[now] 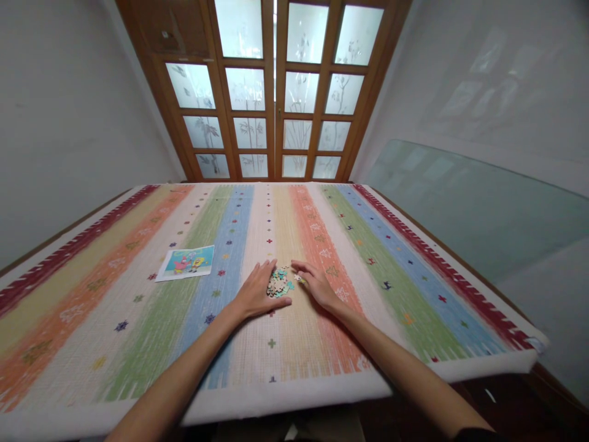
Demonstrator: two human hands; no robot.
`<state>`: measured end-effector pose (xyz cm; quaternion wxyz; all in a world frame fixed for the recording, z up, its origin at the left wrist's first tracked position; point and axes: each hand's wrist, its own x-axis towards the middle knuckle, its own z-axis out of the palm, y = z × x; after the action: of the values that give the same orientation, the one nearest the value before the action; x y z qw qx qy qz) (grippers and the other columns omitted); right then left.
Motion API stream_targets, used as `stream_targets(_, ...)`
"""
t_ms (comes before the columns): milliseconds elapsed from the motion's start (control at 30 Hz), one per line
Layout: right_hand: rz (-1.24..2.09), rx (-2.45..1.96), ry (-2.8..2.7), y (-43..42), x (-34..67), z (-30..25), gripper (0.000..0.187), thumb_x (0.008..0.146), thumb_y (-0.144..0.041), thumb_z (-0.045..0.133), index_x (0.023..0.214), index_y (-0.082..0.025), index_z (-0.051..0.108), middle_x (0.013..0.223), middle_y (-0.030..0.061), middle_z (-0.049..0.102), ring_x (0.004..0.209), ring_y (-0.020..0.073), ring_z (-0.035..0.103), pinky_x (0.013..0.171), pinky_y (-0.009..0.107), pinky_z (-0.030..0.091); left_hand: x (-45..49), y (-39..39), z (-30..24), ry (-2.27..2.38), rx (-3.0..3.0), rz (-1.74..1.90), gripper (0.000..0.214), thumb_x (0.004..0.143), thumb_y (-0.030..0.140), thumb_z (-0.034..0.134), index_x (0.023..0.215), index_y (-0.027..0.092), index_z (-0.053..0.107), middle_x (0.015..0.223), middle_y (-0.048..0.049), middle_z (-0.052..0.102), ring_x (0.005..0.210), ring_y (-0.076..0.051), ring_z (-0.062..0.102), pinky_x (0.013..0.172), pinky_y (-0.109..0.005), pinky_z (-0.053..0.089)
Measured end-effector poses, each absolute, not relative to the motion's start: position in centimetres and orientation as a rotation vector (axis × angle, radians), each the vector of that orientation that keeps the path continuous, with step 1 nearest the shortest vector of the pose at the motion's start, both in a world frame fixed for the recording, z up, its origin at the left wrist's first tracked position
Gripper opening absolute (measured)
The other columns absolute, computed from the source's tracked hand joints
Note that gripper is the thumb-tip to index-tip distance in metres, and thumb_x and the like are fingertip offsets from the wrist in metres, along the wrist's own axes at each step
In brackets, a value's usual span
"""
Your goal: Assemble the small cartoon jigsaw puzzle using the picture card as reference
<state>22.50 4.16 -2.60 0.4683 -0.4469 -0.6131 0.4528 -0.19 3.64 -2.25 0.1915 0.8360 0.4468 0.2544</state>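
A small heap of jigsaw puzzle pieces, mostly pale beige with some turquoise ones, lies on the striped cloth in front of me. My left hand curves around the heap's left side, thumb stretched out along its near edge and fingers reaching past the far side; it is open. To the right of the heap is my right hand, its fingers bent inward and apart from the thumb. A few loose pieces show beside its thumb and fingertips, partly covered. Whether it touches them is unclear.
A printed picture card with cartoon figures lies to the left on the tablecloth. A frosted glass panel leans against the right wall. Wooden doors with glass panes stand beyond the table's far edge.
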Motion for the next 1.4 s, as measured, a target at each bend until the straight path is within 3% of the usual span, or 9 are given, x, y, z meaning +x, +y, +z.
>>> stream_targets(133, 1.247, -0.987, -1.279, 4.6, 19.6, -2.9, 0.036, 0.085, -0.049, 0.064, 0.111, -0.026, 0.074, 0.125, 0.0068, 0.073, 0.124, 0.0257, 0.062, 0.115, 0.047, 0.040, 1.3, 4.2, -2.4, 1.164, 2.357, 0.734, 0.100, 0.077, 0.057, 0.082, 0.155, 0.016, 0.034, 0.157, -0.0219, 0.045, 0.147, -0.039, 0.041, 0.125, -0.060, 0.026)
stream_targets(333, 1.380, -0.829, -0.925, 5.5, 17.0, -3.0, 0.036, 0.075, -0.057, 0.070, 0.090, -0.024, 0.072, 0.105, 0.0070, 0.074, 0.108, 0.0264, 0.067, 0.097, 0.044, 0.053, 2.0, 4.9, -2.4, 1.102, 2.255, 0.927, 0.086, 0.083, 0.041, 0.078, 0.154, 0.018, 0.035, 0.149, -0.0195, 0.054, 0.136, -0.032, 0.055, 0.115, -0.049, 0.044)
stream_targets(600, 1.062, -1.048, -0.944, 6.1, 19.9, -2.6, 0.041, 0.078, -0.063, 0.062, 0.077, -0.023, 0.071, 0.087, 0.0061, 0.072, 0.083, 0.0235, 0.064, 0.081, 0.039, 0.053, 3.0, 4.5, -2.7, 1.283, 2.457, 0.719, 0.052, 0.093, 0.047, 0.065, 0.137, 0.020, 0.058, 0.153, -0.0164, 0.052, 0.148, -0.037, 0.039, 0.124, -0.060, 0.025)
stream_targets(767, 0.950, -1.102, -1.248, 5.7, 20.0, -2.7, 0.042, 0.091, -0.059, 0.049, 0.089, -0.023, 0.070, 0.102, 0.0084, 0.070, 0.097, 0.0256, 0.064, 0.096, 0.045, 0.051, 3.9, 4.9, -2.4, 1.296, 2.360, 0.844, 0.047, 0.097, 0.041, 0.059, 0.138, 0.018, 0.056, 0.141, -0.0156, 0.063, 0.137, -0.031, 0.054, 0.118, -0.051, 0.039)
stream_targets(900, 0.723, -1.136, -1.743, 4.5, 19.7, -2.4, 0.039, 0.099, -0.048, 0.048, 0.118, -0.021, 0.067, 0.134, 0.0158, 0.061, 0.129, 0.0301, 0.052, 0.116, 0.055, 0.036, 1.6, 5.0, -1.2, 1.356, 2.277, 0.950, 0.045, 0.105, 0.034, 0.037, 0.144, 0.014, 0.050, 0.139, -0.0139, 0.065, 0.125, -0.023, 0.064, 0.107, -0.039, 0.051)
stream_targets(1033, 0.558, -1.192, -2.120, 3.6, 19.0, -2.1, 0.072, 0.091, -0.057, 0.064, 0.149, -0.017, 0.050, 0.163, 0.0205, 0.035, 0.153, 0.0383, 0.024, 0.123, 0.061, 0.022, -2.9, 5.6, 0.0, 1.545, 2.226, 0.999, 0.045, 0.105, 0.031, 0.029, 0.138, 0.015, 0.056, 0.137, -0.0124, 0.066, 0.128, -0.025, 0.062, 0.111, -0.044, 0.047)
stream_targets(1133, 0.534, -1.206, -2.287, 3.6, 18.1, -2.1, 0.093, 0.084, -0.067, 0.069, 0.157, -0.016, 0.043, 0.169, 0.0203, 0.024, 0.157, 0.0438, 0.010, 0.124, 0.063, 0.014, -6.4, 6.1, 0.1, 1.751, 2.202, 0.985, 0.046, 0.100, 0.031, 0.035, 0.135, 0.012, 0.058, 0.142, -0.0167, 0.063, 0.138, -0.030, 0.053, 0.119, -0.050, 0.038)
stream_targets(1233, 0.496, -1.178, -2.390, 4.1, 16.8, -2.2, 0.080, 0.090, -0.065, 0.064, 0.154, -0.020, 0.049, 0.168, 0.0175, 0.029, 0.157, 0.0426, 0.016, 0.124, 0.063, 0.014, -9.1, 6.1, -0.6, 1.957, 2.173, 0.923, 0.045, 0.096, 0.031, 0.043, 0.131, 0.010, 0.061, 0.148, -0.0199, 0.057, 0.145, -0.038, 0.043, 0.122, -0.060, 0.028)
stream_targets(1400, 0.391, -1.089, -2.481, 5.6, 14.2, -2.3, 0.055, 0.099, -0.052, 0.059, 0.145, -0.022, 0.060, 0.161, 0.0155, 0.043, 0.154, 0.0374, 0.028, 0.125, 0.059, 0.020, -11.2, 5.1, -1.9, 2.171, 2.150, 0.805, 0.040, 0.093, 0.031, 0.046, 0.120, 0.009, 0.065, 0.141, -0.0233, 0.061, 0.136, -0.041, 0.051, 0.118, -0.063, 0.031)
